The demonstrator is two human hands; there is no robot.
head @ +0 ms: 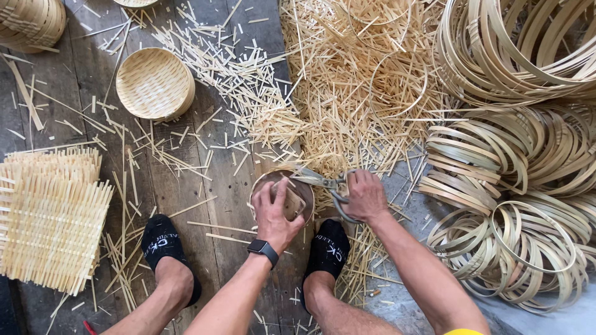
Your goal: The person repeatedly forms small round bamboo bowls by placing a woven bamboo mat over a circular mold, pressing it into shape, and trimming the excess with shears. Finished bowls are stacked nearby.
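Surface: grey, weathered plank floor (230, 186), littered throughout with pale bamboo offcuts; I sit above it, both feet in black socks.

Far left: stack of square woven bamboo mats (49, 217), fringed edges untrimmed. Above it, upper left corner, part of a woven bamboo basket (28, 22).

Left of centre: one shallow round woven bamboo tray (154, 84), lying flat, well apart from my hands.

Centre: my left hand (276, 214), with a black watch on the wrist, closed around the small round bamboo-rimmed piece (282, 186), which I hold upright just in front of my right foot.

Right of centre: my right hand (365, 195), fingers through the handles of the grey metal scissors (326, 183); the blades point left and meet the top rim of the round piece. Behind, a deep heap of straw-coloured bamboo trimmings (347, 93).

Far right: piles of loose bent bamboo hoops (515, 205).

Risk, as I judge it: the blades work close to my left thumb, so a slip could nick it; a tilted rim could be cut unevenly.
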